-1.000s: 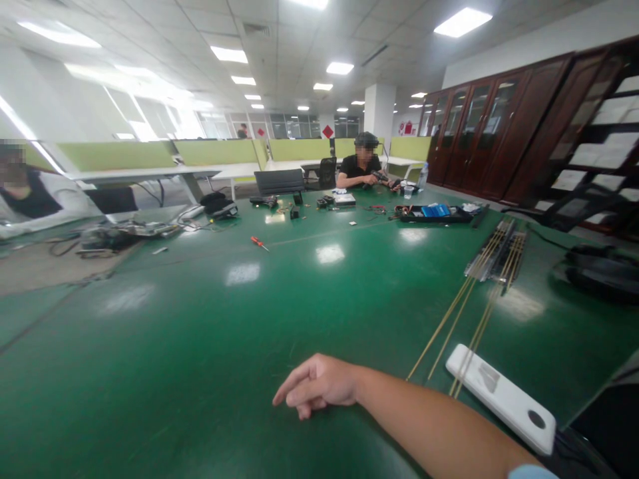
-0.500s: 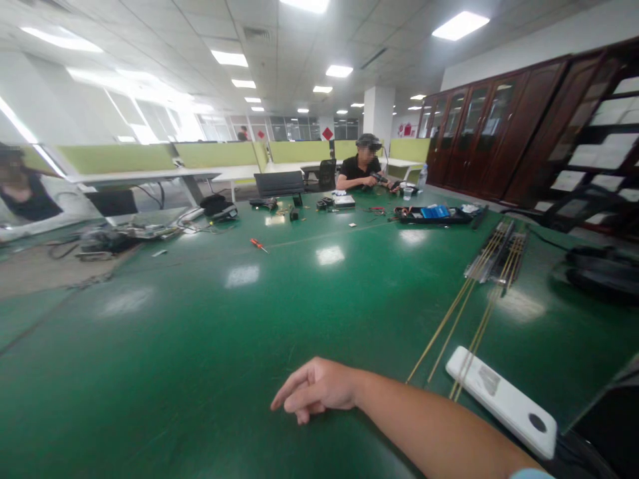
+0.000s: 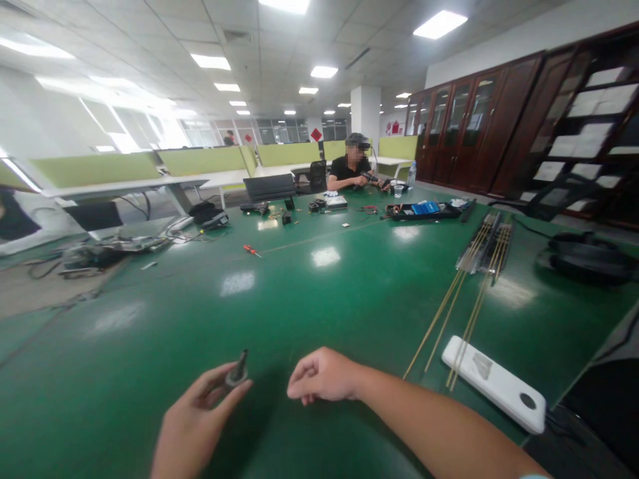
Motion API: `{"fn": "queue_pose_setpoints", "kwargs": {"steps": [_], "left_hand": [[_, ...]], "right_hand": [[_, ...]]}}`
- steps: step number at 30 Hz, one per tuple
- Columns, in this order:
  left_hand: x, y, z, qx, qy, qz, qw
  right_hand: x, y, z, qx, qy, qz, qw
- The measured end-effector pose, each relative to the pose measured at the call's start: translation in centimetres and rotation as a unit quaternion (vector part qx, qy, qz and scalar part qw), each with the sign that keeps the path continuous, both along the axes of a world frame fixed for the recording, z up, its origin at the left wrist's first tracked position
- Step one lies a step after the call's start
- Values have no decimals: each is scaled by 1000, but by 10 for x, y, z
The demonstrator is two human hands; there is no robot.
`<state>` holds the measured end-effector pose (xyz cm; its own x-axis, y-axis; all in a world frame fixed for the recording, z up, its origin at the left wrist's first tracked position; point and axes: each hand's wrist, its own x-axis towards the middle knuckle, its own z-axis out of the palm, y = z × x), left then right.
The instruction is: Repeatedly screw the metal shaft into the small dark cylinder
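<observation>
At the lower left, my left hand [image 3: 197, 416] pinches a small grey flanged part with a narrow upright stem [image 3: 239, 370] between thumb and fingers. Its round base sits at the fingertips, and the stem points up. To the right, my right hand [image 3: 322, 378] is just above the green tabletop [image 3: 299, 313], its fingers curled in toward the thumb. Nothing shows in it. A gap separates the two hands.
A white oblong device [image 3: 494, 386] lies on the right under thin brass-coloured rods [image 3: 466, 319]. An orange screwdriver [image 3: 251, 251] lies farther off. Across the table, a person [image 3: 352, 166] handles a dark tool near a black tray [image 3: 424, 213]. Boards and cables [image 3: 104, 253] lie left.
My left hand has come into view from below with the small flanged part. My right hand's fingers have drawn closer together. The view has shifted slightly.
</observation>
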<state>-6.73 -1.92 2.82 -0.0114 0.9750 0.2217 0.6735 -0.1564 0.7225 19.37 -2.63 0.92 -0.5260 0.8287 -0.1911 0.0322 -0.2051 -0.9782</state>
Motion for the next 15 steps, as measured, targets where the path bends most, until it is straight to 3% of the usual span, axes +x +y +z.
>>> {"fn": "queue_pose_setpoints", "kwargs": {"steps": [2,4,6,8,10,12,13,15], "left_hand": [[36,8,-4,-19,-25,-49,998],[63,13,-8,-19,-31,-76,996],[79,17,-11,-22,-37,-102,994],[85,21,-13,-31,-50,-137,989],[86,26,-16,-45,-64,-162,984],[86,30,-19,-65,-90,-165,980],[85,31,-21,-73,-110,-163,978],[84,32,-24,-79,-144,-163,973]], "right_hand": [[6,-4,13,58,-124,-45,990],[13,-11,30,148,-235,-42,960],[20,-18,45,196,-292,-44,935],[23,-21,51,219,-312,-121,916],[21,-21,46,226,-274,-245,902],[17,-17,31,237,-235,-375,865],[15,-14,22,248,-217,-397,856],[11,-8,5,252,-168,-363,881]]}}
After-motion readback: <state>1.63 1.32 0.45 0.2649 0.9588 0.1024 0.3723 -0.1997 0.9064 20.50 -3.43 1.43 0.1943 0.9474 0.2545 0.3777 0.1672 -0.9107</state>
